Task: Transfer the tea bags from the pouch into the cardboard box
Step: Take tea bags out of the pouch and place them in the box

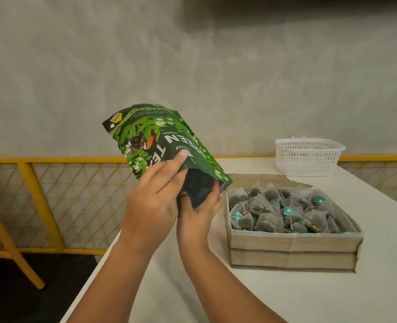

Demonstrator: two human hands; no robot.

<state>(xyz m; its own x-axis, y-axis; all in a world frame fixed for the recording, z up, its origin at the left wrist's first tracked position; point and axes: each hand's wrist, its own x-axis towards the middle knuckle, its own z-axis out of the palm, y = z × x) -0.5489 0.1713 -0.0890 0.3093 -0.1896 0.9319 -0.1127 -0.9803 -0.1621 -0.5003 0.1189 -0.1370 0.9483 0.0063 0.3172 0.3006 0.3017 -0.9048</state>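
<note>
Holding the green pouch upside down beside the cardboard box, left hand pinches its mouth edge; right hand reaches inside, grip hidden. Box already full of tea bags. Next: pull out leftovers, drop in box.

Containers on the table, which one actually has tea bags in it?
The cardboard box, nearest the hands, is filled with pyramid tea bags. The white plastic basket behind it looks empty.

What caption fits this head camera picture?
Both hands, left and right, hold an upturned green tea pouch beside a cardboard box of tea bags.
</note>
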